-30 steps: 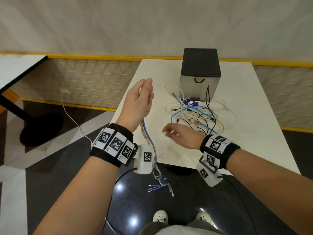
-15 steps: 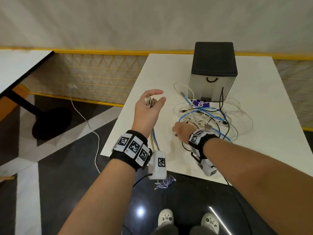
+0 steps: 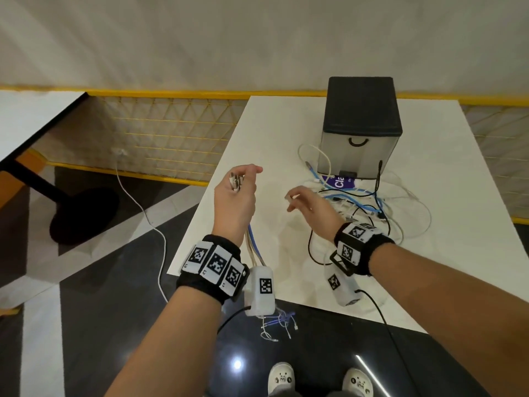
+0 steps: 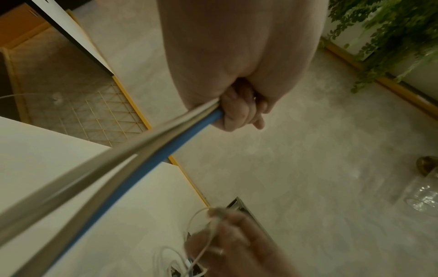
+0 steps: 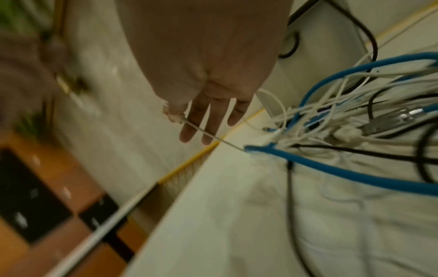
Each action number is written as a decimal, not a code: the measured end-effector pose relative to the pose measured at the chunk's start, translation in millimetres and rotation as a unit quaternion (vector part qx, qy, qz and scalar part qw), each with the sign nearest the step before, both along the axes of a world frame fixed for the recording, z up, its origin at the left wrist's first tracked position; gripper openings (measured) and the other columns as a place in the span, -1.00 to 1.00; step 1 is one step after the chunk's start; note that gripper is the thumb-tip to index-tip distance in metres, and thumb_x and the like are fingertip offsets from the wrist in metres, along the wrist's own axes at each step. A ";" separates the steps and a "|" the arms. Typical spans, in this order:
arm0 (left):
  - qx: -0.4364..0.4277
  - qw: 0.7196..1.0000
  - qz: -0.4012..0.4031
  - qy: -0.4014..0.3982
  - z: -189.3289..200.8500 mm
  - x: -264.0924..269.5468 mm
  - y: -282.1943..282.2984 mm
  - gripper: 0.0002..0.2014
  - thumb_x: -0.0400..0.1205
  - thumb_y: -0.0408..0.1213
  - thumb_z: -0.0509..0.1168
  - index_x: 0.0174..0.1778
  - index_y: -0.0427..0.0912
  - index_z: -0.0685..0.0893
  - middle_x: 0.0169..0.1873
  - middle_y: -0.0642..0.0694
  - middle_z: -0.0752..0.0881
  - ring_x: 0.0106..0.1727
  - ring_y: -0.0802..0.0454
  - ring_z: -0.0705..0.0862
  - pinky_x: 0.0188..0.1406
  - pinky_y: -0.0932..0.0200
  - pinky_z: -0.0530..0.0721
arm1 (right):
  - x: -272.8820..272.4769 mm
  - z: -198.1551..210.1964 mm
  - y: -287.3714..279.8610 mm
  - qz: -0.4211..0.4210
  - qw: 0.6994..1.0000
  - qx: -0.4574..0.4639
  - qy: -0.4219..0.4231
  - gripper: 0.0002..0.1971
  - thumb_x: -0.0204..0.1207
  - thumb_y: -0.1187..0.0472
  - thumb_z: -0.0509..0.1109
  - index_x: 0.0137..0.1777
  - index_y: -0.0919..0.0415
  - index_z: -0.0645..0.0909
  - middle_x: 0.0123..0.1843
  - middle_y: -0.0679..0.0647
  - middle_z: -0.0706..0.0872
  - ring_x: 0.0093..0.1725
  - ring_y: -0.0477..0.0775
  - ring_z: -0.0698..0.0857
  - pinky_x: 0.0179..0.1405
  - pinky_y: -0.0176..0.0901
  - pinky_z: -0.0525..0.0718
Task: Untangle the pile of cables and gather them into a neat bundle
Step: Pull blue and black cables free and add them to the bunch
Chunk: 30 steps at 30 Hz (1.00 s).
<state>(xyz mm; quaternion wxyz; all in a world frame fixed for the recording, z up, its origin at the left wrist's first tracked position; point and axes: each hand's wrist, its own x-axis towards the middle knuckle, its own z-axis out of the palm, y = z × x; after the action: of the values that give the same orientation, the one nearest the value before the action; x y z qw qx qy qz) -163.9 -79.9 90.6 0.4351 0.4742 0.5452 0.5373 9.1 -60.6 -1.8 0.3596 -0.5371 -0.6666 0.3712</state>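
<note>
A tangled pile of white, blue and black cables [image 3: 360, 202] lies on the white table [image 3: 272, 144], in front of a box. My left hand [image 3: 243, 179] is raised over the table's left edge and grips a bundle of gathered cables [image 3: 252, 245]. These white, beige and blue cables [image 4: 132, 165] hang past my wrist, their ends [image 3: 279, 322] dangling below the table edge. My right hand [image 3: 294, 200] hovers left of the pile. Its thumb and forefinger pinch the plug of a thin white cable [image 5: 201, 131] that runs back into the pile [image 5: 343, 120]; the other fingers are straight.
A grey box with a black top [image 3: 362, 130] stands behind the pile, a purple label [image 3: 339, 181] at its foot. A yellow mesh fence [image 3: 171, 144] and another table [image 3: 28, 118] are to the left. A white cord [image 3: 148, 219] trails on the dark floor.
My right hand has risen from the pile's near edge and moved left toward my left hand, carrying a thin white cable end. The left hand still holds its bundle.
</note>
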 end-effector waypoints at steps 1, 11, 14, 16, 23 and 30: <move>0.000 1.000 -0.002 0.008 -0.1 2.5 2.3 -0.84 0.71 -0.13 0.27 -0.10 0.00 0.74 -0.57 0.12 0.41 -0.56 0.09 0.31 -0.56 0.22 0.31 | 1.5 14.7 -1.9 -0.015 0.996 -0.001 0.086 -0.89 0.69 0.26 0.20 0.15 0.19 0.51 -0.19 0.06 0.75 -0.14 -0.09 0.74 -0.06 -0.38 0.60; 0.012 0.991 -0.134 0.021 7.1 60.1 7.3 -0.81 0.68 -0.23 0.36 -0.24 -0.15 0.60 -0.32 -0.21 0.72 -0.55 0.30 0.59 -0.57 0.51 0.41 | 18.8 80.9 -22.8 -0.024 0.948 -0.022 0.315 -0.96 0.69 0.25 0.22 0.04 0.20 0.48 -0.13 0.20 0.80 -0.04 0.12 0.79 0.22 0.04 0.67; 0.015 0.995 -0.095 0.019 6.7 64.2 10.4 -0.78 0.71 -0.16 0.31 -0.27 -0.08 0.61 -0.42 0.03 0.64 -0.54 0.26 0.50 -0.42 0.29 0.45 | 25.6 72.9 -26.7 0.004 0.968 -0.035 0.248 -0.87 0.70 0.25 0.19 0.16 0.27 0.49 -0.10 0.12 0.77 -0.03 -0.08 0.76 0.16 -0.16 0.64; 0.019 0.997 -0.079 0.013 9.6 65.3 12.9 -0.73 0.73 -0.13 0.25 -0.31 -0.07 0.56 -0.39 -0.01 0.65 -0.50 0.19 0.47 -0.41 0.22 0.41 | 29.2 62.4 -28.1 0.040 0.987 -0.037 0.149 -0.85 0.71 0.26 0.17 0.14 0.28 0.54 -0.11 0.06 0.72 -0.07 -0.16 0.70 0.13 -0.22 0.59; 0.015 0.996 -0.031 -0.083 36.2 54.9 28.7 -0.66 0.77 -0.18 0.16 -0.36 -0.05 0.34 -0.51 0.06 0.33 -0.50 0.15 0.27 -0.44 0.23 0.33 | 47.9 27.2 -21.8 0.086 0.993 -0.066 -0.053 -0.78 0.75 0.18 0.04 -0.04 0.17 0.49 -0.18 -0.07 0.61 -0.27 -0.33 0.55 -0.24 -0.39 0.51; -0.027 0.985 -0.076 -0.151 40.3 45.1 26.9 -0.62 0.64 -0.18 0.41 -0.38 0.01 0.36 -0.62 0.09 0.23 -0.63 0.14 0.13 -0.68 0.27 0.14 | 52.8 51.6 17.8 0.012 0.999 -0.027 0.016 -0.83 0.72 0.19 0.13 -0.07 0.15 0.50 -0.13 0.01 0.55 -0.11 -0.09 0.58 -0.11 -0.15 0.71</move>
<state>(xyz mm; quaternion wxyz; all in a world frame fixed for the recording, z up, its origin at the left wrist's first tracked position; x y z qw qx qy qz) -118.8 -53.0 130.9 0.5647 0.4159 0.4495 0.5533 62.0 -42.8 49.8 0.3510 -0.5324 -0.6573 0.4017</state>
